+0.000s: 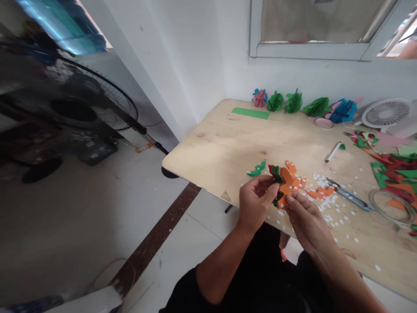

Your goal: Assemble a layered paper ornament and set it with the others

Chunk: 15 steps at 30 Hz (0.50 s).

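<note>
Holding a paper piece [286,188] with both hands, by the near edge of the table [208,152]. Showing a bright orange front with rounded arms, spreading mostly toward one and two o'clock, and bearing small white squares. Showing also, at its eleven o'clock side, several thin green and dark red layers, standing like leaves of a small book. Pinching these layers with the left grip [256,202], narrow between thumb and fingers. Pinching the lower orange part with the right grip [307,218], narrow also, and covering a little of the paper.

Counting directions from the held piece, finding a green cutout [257,168] near at ten o'clock and a green strip [250,113] farther at eleven. Seeing a row of folded paper figures [294,102], pink, green and blue, between eleven and one o'clock along the wall. Noticing a white fan [386,114] far at two o'clock, and a white pen [332,152] nearer in the same direction.

Crowding the three o'clock side with many loose white squares [321,179], an orange cutout [319,192] lying just beside, and blue snips [352,198] pointing their tips among the squares. Meeting a clear ring-shaped roll [374,200] and a heap of coloured scraps [395,163] farther out at three.
</note>
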Motion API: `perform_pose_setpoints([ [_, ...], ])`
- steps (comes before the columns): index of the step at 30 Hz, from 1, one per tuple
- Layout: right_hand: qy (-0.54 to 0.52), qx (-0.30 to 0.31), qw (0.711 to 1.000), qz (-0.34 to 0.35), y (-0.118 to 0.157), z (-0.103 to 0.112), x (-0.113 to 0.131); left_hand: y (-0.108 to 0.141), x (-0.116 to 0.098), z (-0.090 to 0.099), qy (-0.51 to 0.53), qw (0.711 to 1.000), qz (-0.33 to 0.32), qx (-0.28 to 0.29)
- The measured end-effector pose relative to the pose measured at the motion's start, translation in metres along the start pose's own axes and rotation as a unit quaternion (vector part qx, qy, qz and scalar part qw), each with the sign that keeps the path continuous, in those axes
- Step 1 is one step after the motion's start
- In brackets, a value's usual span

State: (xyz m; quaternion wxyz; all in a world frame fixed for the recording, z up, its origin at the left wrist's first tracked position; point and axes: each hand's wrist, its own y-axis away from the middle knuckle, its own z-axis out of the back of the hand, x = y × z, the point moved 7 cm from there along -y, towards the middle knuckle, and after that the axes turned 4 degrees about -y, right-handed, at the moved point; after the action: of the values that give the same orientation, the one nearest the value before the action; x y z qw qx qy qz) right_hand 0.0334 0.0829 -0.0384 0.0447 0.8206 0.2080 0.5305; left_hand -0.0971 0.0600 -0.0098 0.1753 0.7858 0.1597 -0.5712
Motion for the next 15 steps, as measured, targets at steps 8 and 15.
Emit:
perform_pose_setpoints([
  [8,0.009,0.000,1.000,0.002,-0.0001,-0.0003,-0.0006,0.0007,-0.0029,0.0014,-0.011,1.000,0.003,0.004],
  [15,0.062,0.001,0.998,0.023,-0.0024,0.0027,0.0003,-0.0005,0.0019,0.0029,-0.024,1.000,-0.010,-0.003],
])
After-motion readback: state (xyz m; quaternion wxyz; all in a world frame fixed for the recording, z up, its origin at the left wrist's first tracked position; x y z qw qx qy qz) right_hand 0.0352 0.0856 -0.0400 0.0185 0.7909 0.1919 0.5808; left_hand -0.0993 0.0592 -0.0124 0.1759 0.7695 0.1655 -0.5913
